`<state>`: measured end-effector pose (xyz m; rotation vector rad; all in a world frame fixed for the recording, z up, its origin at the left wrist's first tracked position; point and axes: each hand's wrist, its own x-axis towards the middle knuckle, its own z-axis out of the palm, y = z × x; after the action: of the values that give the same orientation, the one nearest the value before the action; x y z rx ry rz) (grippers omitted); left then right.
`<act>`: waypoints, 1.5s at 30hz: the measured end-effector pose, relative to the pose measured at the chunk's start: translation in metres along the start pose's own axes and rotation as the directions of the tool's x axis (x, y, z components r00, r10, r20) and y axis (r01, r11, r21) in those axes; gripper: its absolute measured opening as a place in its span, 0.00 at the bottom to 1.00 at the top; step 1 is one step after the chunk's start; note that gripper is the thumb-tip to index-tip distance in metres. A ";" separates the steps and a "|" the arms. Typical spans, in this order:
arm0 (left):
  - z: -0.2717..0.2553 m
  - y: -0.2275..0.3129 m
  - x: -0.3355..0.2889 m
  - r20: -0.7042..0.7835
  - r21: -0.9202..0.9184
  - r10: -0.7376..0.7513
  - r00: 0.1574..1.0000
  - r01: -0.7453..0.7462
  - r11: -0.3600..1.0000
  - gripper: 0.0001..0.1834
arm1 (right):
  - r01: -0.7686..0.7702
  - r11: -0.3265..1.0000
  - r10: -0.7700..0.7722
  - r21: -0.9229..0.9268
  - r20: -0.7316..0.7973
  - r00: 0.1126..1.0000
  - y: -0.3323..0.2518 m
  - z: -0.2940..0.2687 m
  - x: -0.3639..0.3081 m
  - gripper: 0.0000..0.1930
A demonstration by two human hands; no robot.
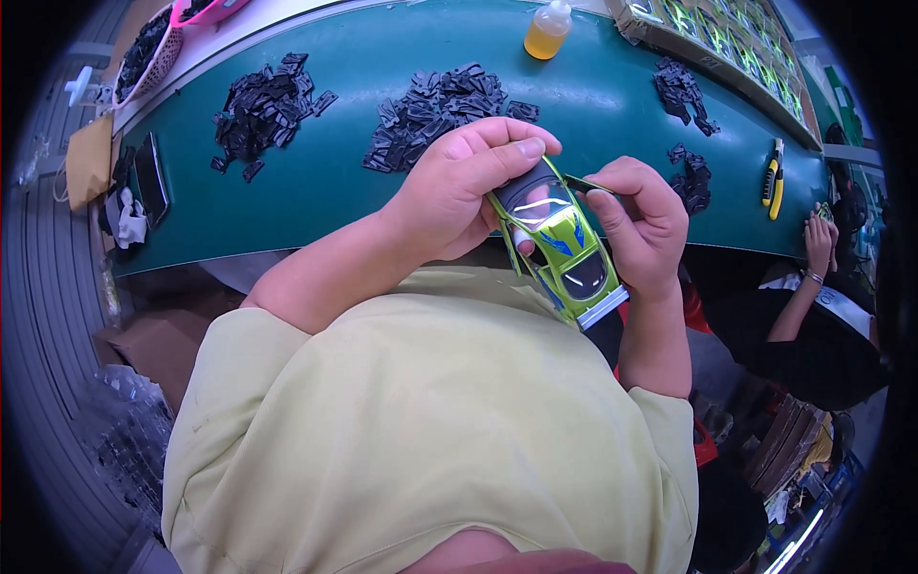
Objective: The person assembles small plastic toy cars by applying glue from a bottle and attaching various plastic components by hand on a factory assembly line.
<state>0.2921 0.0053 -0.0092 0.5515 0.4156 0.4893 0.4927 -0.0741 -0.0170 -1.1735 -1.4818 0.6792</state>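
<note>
A bright green toy car with blue markings and dark windows is held up in front of my chest, tilted, over the near table edge. My left hand is closed around its far end and left side, and a fingertip shows through the left side opening. On the car's right side, my right hand pinches a thin part that sticks out, which looks like an opened door. Just beyond my left hand lies a heap of small black plastic parts on the green table.
More black parts lie in a left pile and right piles. A bottle of yellow liquid stands at the back. Yellow-handled cutters lie right, near a box of green pieces. Another person's hands are far right.
</note>
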 end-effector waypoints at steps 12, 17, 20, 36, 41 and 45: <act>0.002 -0.002 -0.002 0.002 0.034 0.044 0.999 -0.044 0.998 0.12 | 0.240 0.924 -0.223 -0.297 0.090 0.971 -0.009 0.008 0.006 0.07; 0.002 -0.005 -0.001 -0.087 0.138 0.092 0.992 -0.079 0.987 0.11 | 0.196 0.956 -0.167 -0.220 0.140 0.976 -0.012 0.002 0.008 0.07; 0.002 -0.008 0.001 -0.109 0.138 0.192 0.975 -0.176 0.975 0.11 | -0.013 0.999 0.019 -0.040 0.155 0.988 -0.010 -0.002 0.002 0.11; -0.007 -0.014 0.007 -0.144 0.199 0.281 0.949 -0.250 0.947 0.12 | -0.572 0.747 0.464 0.339 0.350 0.814 -0.019 0.000 0.006 0.14; -0.010 -0.016 0.005 -0.099 0.290 0.270 0.958 -0.232 0.929 0.12 | -0.493 0.869 0.442 0.050 0.371 0.817 -0.027 -0.003 0.016 0.15; -0.010 -0.017 0.010 -0.156 0.202 0.192 0.969 -0.159 0.966 0.11 | -0.234 0.921 0.315 -0.310 0.242 0.918 -0.027 -0.004 0.019 0.15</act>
<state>0.3004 0.0017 -0.0296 0.7359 0.5880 0.6772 0.4892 -0.0664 0.0150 -1.5736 -1.7102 0.8871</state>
